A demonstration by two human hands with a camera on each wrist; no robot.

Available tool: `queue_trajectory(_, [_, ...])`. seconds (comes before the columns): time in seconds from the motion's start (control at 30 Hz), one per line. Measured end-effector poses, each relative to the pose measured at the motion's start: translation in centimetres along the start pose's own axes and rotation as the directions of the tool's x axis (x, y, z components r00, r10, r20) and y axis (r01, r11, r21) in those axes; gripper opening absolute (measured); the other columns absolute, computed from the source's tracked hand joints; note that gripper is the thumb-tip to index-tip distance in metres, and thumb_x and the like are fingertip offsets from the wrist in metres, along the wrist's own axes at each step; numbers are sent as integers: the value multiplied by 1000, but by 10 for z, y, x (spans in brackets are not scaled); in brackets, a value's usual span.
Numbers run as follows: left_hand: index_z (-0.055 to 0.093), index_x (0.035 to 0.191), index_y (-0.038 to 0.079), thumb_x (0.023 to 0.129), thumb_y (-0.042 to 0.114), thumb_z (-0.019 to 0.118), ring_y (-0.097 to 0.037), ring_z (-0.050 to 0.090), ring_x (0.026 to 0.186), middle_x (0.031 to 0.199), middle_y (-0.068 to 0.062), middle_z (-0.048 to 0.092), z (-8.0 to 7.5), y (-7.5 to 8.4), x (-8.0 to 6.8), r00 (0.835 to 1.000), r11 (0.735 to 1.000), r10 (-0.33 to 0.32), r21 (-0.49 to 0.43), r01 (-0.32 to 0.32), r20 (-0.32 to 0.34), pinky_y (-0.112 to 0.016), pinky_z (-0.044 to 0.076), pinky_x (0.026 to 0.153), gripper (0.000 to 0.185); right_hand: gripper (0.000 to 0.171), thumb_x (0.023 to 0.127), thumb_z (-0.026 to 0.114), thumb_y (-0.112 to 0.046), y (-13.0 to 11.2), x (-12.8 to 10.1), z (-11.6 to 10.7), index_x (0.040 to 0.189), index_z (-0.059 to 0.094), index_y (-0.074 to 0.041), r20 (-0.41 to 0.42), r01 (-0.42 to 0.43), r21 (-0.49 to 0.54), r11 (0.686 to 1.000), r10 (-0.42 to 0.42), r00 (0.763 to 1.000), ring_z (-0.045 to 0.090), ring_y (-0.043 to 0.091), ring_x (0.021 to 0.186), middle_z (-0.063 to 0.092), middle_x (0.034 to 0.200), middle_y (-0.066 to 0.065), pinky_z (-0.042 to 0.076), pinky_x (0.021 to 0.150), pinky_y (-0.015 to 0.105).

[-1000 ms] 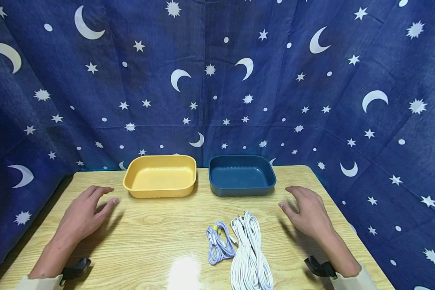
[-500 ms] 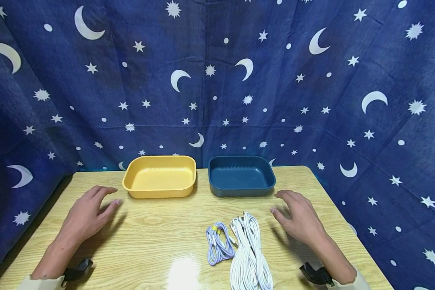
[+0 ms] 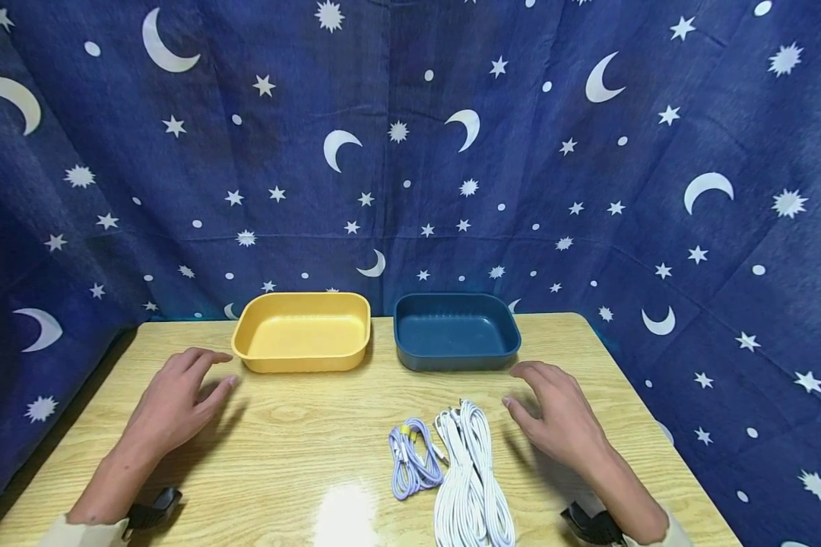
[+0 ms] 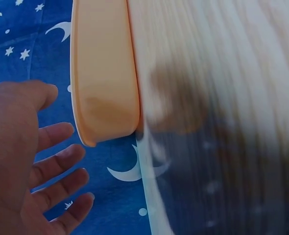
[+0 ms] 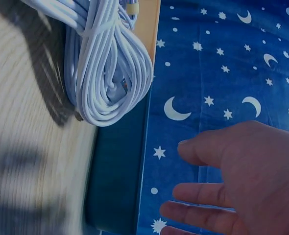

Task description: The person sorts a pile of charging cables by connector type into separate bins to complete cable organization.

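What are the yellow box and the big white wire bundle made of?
The yellow tray looks like matte moulded plastic: smooth, one even colour, rounded corners and a rolled rim. The white cable seems to have a smooth rubbery plastic coat, since it bends into soft loops with a slight sheen. What lies inside it cannot be seen.

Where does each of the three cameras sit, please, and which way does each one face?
Head: worn on the head, looking forward and down at the table; both forearms, left hand and right hand show.
Left wrist: on that wrist, facing the yellow tray; open palm shows.
Right wrist: on that wrist, facing the white cable; fingers show.
Shared: head and right wrist both show the blue tray.
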State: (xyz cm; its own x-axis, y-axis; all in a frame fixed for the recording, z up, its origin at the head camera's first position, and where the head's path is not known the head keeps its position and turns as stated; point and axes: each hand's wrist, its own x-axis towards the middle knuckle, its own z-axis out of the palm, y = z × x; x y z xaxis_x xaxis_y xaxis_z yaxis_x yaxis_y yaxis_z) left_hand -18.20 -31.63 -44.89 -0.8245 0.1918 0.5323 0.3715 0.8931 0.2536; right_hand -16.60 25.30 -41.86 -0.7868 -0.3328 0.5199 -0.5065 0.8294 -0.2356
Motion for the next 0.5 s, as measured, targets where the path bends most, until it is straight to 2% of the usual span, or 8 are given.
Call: queue_trajectory(0.5, [70, 122, 6, 94, 23, 80, -46, 54, 118, 120, -19, 62, 3, 6, 3, 1000, 1000, 14, -23, -14, -17, -63, 41, 96, 34, 36, 88, 84, -20, -11, -1, 6, 118, 73, -5, 29, 41, 5, 999, -41, 999, 66, 36, 117, 73, 120, 10, 48, 102, 58])
